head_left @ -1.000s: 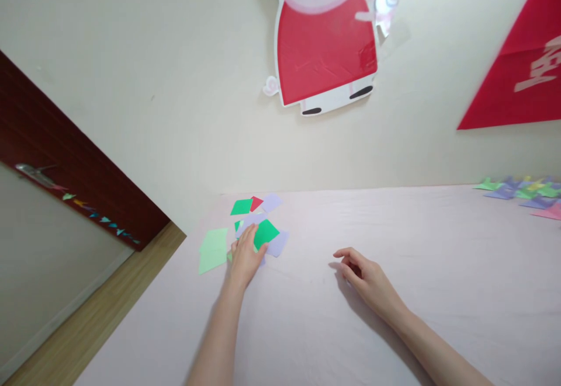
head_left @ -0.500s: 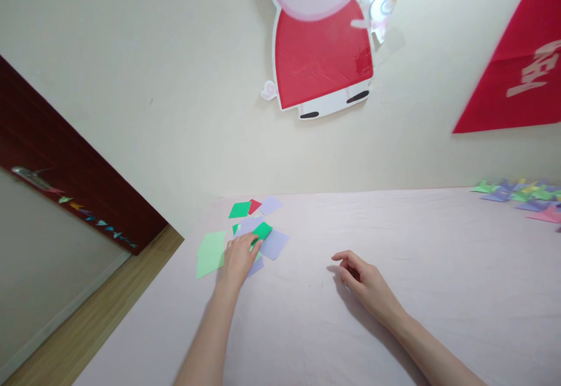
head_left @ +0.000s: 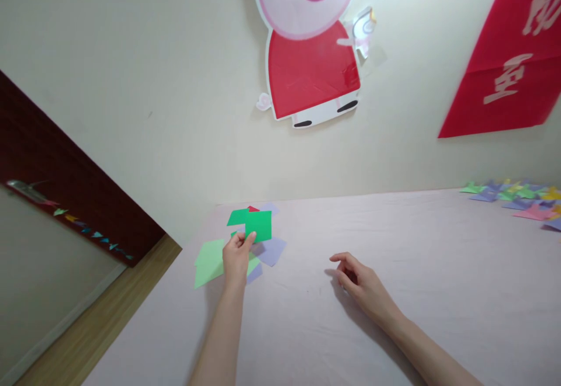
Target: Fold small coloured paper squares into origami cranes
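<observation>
My left hand pinches a dark green paper square and holds it lifted above a loose pile of paper squares at the far left of a pale pink table. The pile holds light green, lilac, green and red sheets. My right hand rests on the table near the middle, fingers loosely curled, with nothing in it.
Several folded paper shapes in mixed colours lie at the table's far right. A cartoon pig cutout and a red banner hang on the wall. A dark red door and wooden floor are at left.
My left hand, which lay flat on the pile, has closed on the dark green square and raised it off the pile. My right hand has barely moved.
</observation>
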A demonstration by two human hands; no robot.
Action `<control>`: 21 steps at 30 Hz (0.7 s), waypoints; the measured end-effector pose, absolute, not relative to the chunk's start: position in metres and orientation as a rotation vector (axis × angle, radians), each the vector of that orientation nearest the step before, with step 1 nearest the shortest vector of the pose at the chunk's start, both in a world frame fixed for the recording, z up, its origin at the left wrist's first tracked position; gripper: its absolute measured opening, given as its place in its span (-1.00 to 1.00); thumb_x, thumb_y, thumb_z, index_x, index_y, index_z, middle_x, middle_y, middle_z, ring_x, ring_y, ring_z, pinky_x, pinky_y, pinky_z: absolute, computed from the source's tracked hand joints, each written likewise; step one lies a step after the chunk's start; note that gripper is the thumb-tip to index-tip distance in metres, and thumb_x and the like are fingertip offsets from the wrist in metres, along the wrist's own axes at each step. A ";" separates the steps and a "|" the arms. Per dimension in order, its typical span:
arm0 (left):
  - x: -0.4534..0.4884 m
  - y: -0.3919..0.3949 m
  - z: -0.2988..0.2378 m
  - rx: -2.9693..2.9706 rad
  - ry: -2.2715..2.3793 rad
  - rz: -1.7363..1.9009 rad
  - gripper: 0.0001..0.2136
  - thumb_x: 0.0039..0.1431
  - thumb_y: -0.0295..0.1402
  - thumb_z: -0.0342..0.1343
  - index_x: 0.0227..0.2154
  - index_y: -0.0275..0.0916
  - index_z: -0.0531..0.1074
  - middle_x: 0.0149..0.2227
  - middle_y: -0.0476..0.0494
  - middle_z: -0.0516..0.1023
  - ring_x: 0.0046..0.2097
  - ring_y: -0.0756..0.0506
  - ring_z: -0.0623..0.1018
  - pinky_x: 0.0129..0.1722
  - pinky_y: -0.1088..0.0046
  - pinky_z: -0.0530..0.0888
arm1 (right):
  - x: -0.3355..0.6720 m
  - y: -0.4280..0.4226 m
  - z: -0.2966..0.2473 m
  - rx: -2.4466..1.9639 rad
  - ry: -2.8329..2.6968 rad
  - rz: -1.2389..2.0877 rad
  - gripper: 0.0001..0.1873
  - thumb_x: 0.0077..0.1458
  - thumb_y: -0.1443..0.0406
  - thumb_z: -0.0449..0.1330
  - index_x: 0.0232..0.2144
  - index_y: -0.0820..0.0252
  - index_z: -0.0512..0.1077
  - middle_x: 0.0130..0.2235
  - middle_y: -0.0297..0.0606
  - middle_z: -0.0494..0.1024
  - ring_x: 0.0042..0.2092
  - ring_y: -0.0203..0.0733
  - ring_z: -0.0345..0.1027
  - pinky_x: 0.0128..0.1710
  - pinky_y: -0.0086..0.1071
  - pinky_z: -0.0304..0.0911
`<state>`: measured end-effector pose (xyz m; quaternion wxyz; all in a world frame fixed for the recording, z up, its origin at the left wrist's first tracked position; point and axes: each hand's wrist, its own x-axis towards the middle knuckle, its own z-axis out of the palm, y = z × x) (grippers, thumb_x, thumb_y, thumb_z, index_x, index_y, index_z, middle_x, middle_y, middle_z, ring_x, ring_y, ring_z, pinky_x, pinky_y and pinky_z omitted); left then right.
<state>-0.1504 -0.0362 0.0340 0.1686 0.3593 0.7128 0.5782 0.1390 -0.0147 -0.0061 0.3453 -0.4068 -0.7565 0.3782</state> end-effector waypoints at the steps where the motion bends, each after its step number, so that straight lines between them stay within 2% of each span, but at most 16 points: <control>1: -0.137 -0.036 0.033 0.974 1.946 1.660 -0.58 -0.14 0.09 0.16 -0.53 -0.20 0.27 -0.57 0.06 0.34 -0.51 -0.01 0.36 -0.44 0.47 0.34 | 0.138 -0.016 -0.005 -1.034 -1.982 0.911 -0.78 0.20 0.27 -0.01 -0.11 0.12 0.32 -0.45 -0.38 0.41 -0.47 -0.24 0.31 -0.43 -0.39 0.25; 4: -0.084 -0.039 0.027 0.889 1.704 1.651 -0.56 -0.16 0.07 0.21 -0.53 -0.21 0.26 -0.56 0.05 0.36 -0.49 0.00 0.42 -0.42 0.46 0.41 | 0.133 -0.021 0.002 -0.870 -2.042 0.542 -0.64 0.14 0.41 -0.01 -0.01 0.10 0.29 -0.18 -0.18 0.49 -0.21 -0.13 0.41 -0.22 -0.26 0.36; 6: -0.047 -0.044 0.021 0.857 1.571 1.621 -0.58 -0.11 0.05 0.20 -0.52 -0.22 0.26 -0.52 0.02 0.40 -0.46 -0.01 0.46 -0.38 0.44 0.45 | 0.129 -0.025 0.007 -0.778 -2.097 0.296 -0.58 0.12 0.48 0.00 0.01 0.10 0.31 -0.03 -0.11 0.47 -0.02 -0.05 0.36 -0.04 -0.16 0.33; 7: -0.030 -0.046 0.019 0.845 1.518 1.607 -0.60 -0.07 0.02 0.19 -0.51 -0.22 0.26 -0.50 0.00 0.42 -0.44 -0.02 0.47 -0.36 0.43 0.47 | 0.128 -0.026 0.009 -0.767 -2.128 0.209 -0.58 0.11 0.51 0.01 0.00 0.10 0.33 -0.01 -0.11 0.47 0.00 -0.03 0.34 -0.02 -0.14 0.31; 10: 0.005 -0.053 0.013 0.835 1.408 1.548 -0.70 0.03 -0.08 0.15 -0.45 -0.22 0.30 -0.40 -0.08 0.49 -0.34 -0.07 0.53 -0.27 0.37 0.49 | 0.136 -0.024 0.014 -0.791 -2.195 0.091 -0.74 0.15 0.49 0.07 -0.16 0.11 0.41 -0.11 -0.15 0.53 -0.10 -0.05 0.35 -0.10 -0.18 0.30; 13: 0.017 -0.062 0.010 0.959 1.463 1.478 -0.77 0.12 -0.20 0.11 -0.24 -0.21 0.34 -0.19 -0.22 0.54 -0.15 -0.14 0.55 -0.10 0.28 0.47 | 0.158 -0.015 0.017 -0.804 -2.210 0.117 -0.84 0.22 0.43 0.08 -0.33 0.11 0.42 -0.26 -0.23 0.57 -0.21 -0.11 0.36 -0.17 -0.25 0.26; 15: 0.018 -0.069 0.007 1.194 1.642 1.463 -0.66 0.14 -0.28 0.10 -0.03 -0.19 0.26 0.08 -0.32 0.41 0.09 -0.21 0.45 0.04 0.20 0.41 | 0.175 -0.010 0.016 -0.775 -2.228 0.160 -0.82 0.23 0.42 0.07 -0.36 0.11 0.41 -0.32 -0.26 0.57 -0.26 -0.16 0.35 -0.22 -0.30 0.25; 17: 0.014 -0.074 0.002 1.473 1.791 1.432 -0.46 0.10 -0.42 0.09 0.15 -0.19 0.10 0.26 -0.36 0.18 0.28 -0.24 0.23 0.17 0.11 0.29 | 0.190 -0.006 0.013 -0.734 -2.276 0.202 -0.81 0.23 0.43 0.06 -0.38 0.11 0.41 -0.32 -0.26 0.56 -0.26 -0.18 0.37 -0.22 -0.32 0.26; 19: 0.007 -0.074 -0.003 1.696 1.885 1.348 -0.29 0.00 -0.57 0.05 0.24 -0.20 -0.03 0.32 -0.37 0.04 0.35 -0.25 0.08 0.26 0.04 0.16 | 0.198 -0.005 0.009 -0.736 -2.315 0.231 -0.81 0.21 0.45 0.05 -0.37 0.11 0.41 -0.24 -0.23 0.56 -0.20 -0.17 0.39 -0.20 -0.30 0.29; 21: -0.004 -0.068 -0.007 1.853 1.968 1.209 -0.21 -0.10 -0.66 -0.01 0.26 -0.21 -0.03 0.34 -0.36 0.02 0.36 -0.27 0.04 0.28 0.00 0.10 | 0.200 -0.004 0.004 -0.775 -2.321 0.252 -0.78 0.17 0.48 0.03 -0.30 0.11 0.41 -0.15 -0.19 0.54 -0.14 -0.14 0.40 -0.17 -0.27 0.33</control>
